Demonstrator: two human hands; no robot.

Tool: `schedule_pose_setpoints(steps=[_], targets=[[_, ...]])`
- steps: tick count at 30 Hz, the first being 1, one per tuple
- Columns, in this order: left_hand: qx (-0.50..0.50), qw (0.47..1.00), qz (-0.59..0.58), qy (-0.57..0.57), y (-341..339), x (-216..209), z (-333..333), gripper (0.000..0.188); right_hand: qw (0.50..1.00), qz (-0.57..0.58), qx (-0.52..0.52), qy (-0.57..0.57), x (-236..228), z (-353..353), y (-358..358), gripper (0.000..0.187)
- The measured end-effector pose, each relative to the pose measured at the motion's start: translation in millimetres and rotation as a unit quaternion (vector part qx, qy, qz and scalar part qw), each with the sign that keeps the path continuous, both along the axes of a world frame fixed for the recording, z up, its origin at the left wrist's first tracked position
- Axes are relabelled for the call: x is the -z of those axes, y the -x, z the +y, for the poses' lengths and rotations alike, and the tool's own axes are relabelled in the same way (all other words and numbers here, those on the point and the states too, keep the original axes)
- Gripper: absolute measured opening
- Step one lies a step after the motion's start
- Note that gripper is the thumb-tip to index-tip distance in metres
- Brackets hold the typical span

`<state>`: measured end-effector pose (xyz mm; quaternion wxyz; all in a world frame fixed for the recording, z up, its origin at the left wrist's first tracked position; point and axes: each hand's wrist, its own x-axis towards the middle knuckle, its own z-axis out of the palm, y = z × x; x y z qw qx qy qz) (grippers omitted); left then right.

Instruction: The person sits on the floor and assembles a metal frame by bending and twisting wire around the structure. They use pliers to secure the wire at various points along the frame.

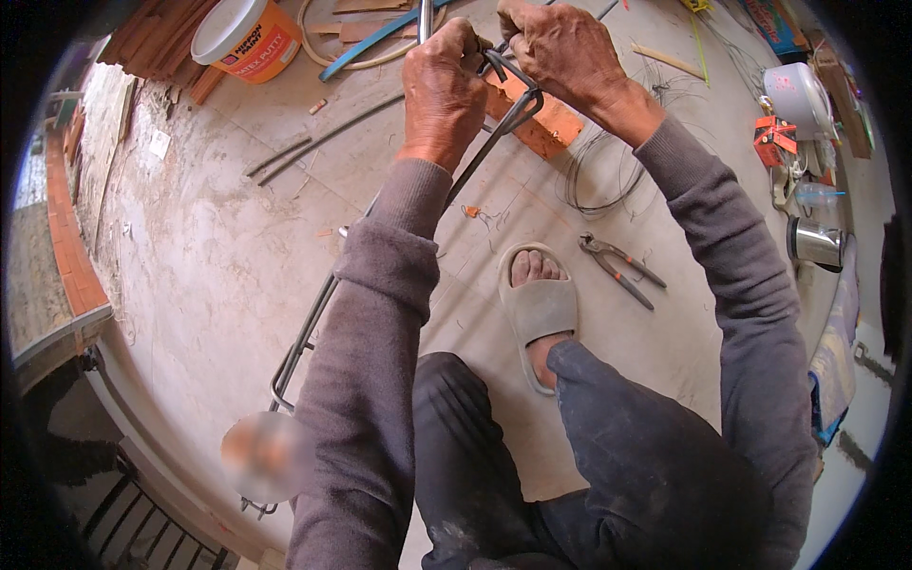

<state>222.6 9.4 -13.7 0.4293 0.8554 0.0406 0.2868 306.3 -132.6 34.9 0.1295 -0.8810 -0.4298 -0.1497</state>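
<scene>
The frame, dark bent steel rod, runs from the upper centre of the frame of view down to the lower left, low over the floor. Your left hand looks clamped on its upper end, with your right hand just beside it, fingers curled close to the bent corner; whether those fingers pinch steel, you cannot tell from here. Expect it to be stiff and hard to mar, probably awkward more than heavy, since its length would swing the far end. The rod looks thin and smooth enough to roll in your grip, so a hold near a bent corner should resist twisting best. Around that end lie an orange brick, just beyond your fingers, and pincers right of centre, near your sandal. Loose rods lie left of your left wrist, and a bucket stands at the upper left. Your left sleeve covers much of the frame's middle, a blurred patch hides part of its lower end, and your right fingertips are lost at the upper edge. How the bright bar by your left fist joins on is unclear.
</scene>
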Motion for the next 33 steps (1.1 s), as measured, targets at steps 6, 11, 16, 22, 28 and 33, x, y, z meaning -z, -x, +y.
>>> schedule_pose_setpoints(steps=[6, 11, 16, 22, 28, 33], targets=[[0.005, 1.0, 0.008, -0.029, -2.4, -1.5, -4.3, 0.006, 0.993, -0.085, 0.045, 0.073, 22.8, -8.7, -18.7, 0.012], [0.003, 0.999, -0.034, 0.01, -0.7, -1.8, -4.0, 0.008, 0.98, -0.102, -0.055, 0.163, 20.0, -6.8, -20.2, 0.015], [0.006, 1.0, -0.001, -0.006, -3.2, 5.3, -2.9, 0.002, 0.935, -0.18, -0.216, 0.218, 21.2, -26.2, -39.7, 0.022], [-0.004, 1.0, -0.006, -0.021, 0.3, -2.4, -4.3, 0.004, 0.956, -0.038, -0.193, 0.217, -11.4, -18.4, -48.5, 0.011], [-0.002, 1.0, -0.013, 0.025, 3.7, -5.3, -9.9, 0.003, 0.916, 0.34, -0.211, 0.013, -26.2, -5.4, -48.6, 0.019], [-0.012, 0.998, -0.027, 0.055, 4.4, -4.4, -5.0, 0.003, 0.979, 0.036, -0.189, 0.073, -25.3, 1.9, -34.4, 0.016]])
